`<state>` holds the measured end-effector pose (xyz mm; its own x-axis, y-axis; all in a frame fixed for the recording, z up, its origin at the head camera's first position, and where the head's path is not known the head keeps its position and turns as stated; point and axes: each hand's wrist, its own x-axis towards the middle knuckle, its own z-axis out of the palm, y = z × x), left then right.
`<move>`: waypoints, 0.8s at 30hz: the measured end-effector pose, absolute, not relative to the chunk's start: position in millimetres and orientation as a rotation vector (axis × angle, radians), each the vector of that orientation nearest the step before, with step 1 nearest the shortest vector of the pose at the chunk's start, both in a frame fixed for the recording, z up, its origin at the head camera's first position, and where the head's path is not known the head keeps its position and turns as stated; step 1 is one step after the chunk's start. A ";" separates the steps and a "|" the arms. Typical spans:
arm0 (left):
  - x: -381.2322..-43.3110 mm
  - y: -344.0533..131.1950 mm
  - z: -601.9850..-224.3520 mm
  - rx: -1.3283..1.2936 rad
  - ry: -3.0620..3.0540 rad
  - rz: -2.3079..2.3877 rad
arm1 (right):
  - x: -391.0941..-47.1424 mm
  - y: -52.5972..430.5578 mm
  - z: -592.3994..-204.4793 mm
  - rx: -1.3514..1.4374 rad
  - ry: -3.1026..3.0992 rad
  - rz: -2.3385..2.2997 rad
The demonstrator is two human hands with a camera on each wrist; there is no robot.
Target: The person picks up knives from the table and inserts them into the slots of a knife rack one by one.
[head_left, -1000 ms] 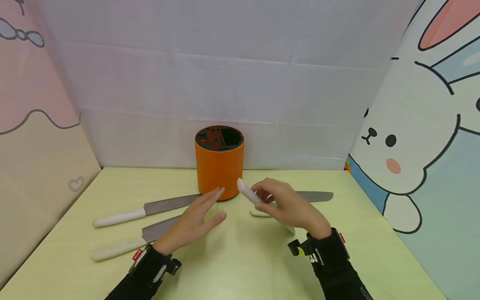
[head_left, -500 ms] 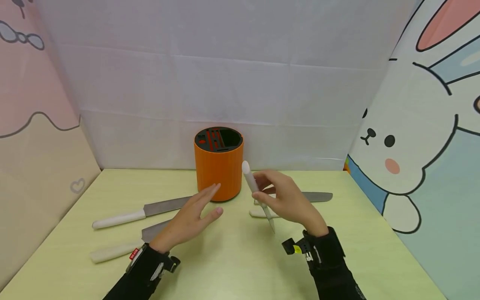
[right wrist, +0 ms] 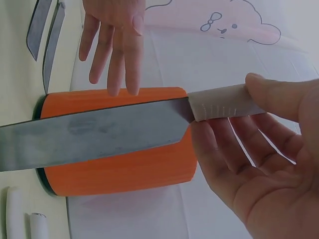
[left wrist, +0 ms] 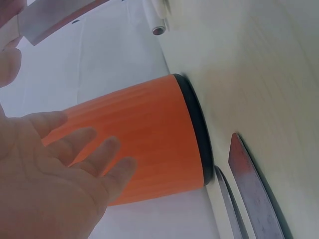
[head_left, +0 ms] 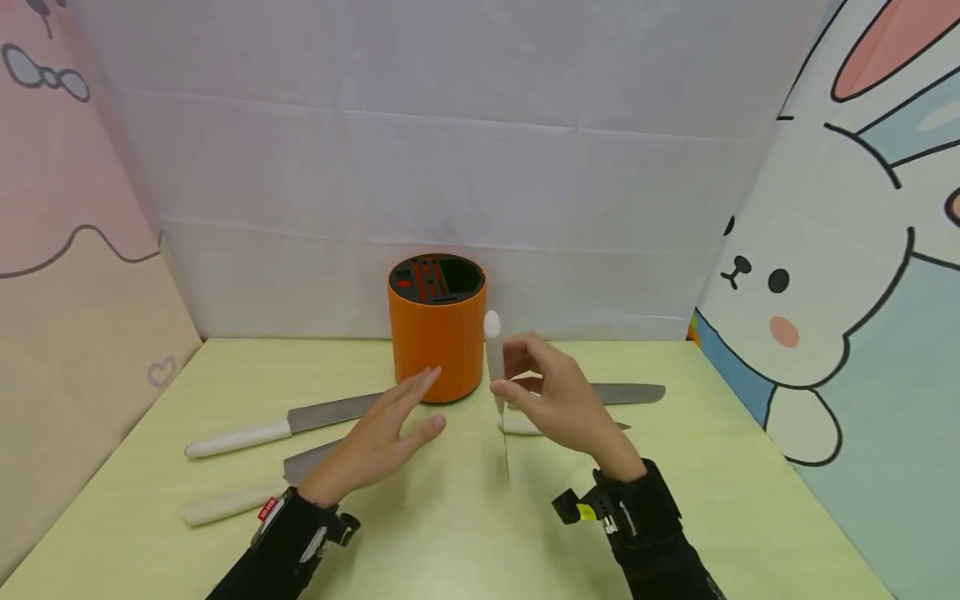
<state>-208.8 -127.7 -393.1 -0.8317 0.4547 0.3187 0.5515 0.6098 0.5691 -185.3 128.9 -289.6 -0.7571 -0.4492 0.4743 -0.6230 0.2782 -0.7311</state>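
Observation:
My right hand [head_left: 551, 396] pinches the white handle of a kitchen knife [right wrist: 99, 129] between thumb and fingertips. The knife stands upright, handle up and blade pointing down, just right of an orange knife block [head_left: 437, 350]. Slots and a larger dark opening show in the block's black top. With fingers straight, my left hand [head_left: 382, 442] hovers in front of the block and holds nothing. It partly covers the blades of two white-handled knives [head_left: 240, 435] lying at the left. In the left wrist view, the left fingers [left wrist: 119, 172] spread before the orange wall.
Two more white-handled knives lie right of the block, partly behind my right hand; one shows its wide blade [head_left: 630, 393]. The pale yellow table [head_left: 465, 542] ends at a white back wall [head_left: 300, 283]. Printed panels [head_left: 862, 333] stand at both sides.
The knife in my right hand has turned from slanted to upright, handle rising, blade swinging down. My right hand has shifted slightly left. The left hand moved a little left, then stayed still.

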 end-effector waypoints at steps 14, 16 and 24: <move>-208.9 -133.2 -393.3 -0.847 -2.676 -1.018 | -184.8 124.7 -293.1 0.892 -2.273 1.608; -209.5 -133.6 -393.8 -0.853 -2.673 -1.020 | -184.8 124.4 -293.4 0.894 -2.267 1.629; -208.1 -132.9 -390.6 -0.860 -2.665 -1.032 | -184.7 123.9 -294.9 0.930 -2.272 1.670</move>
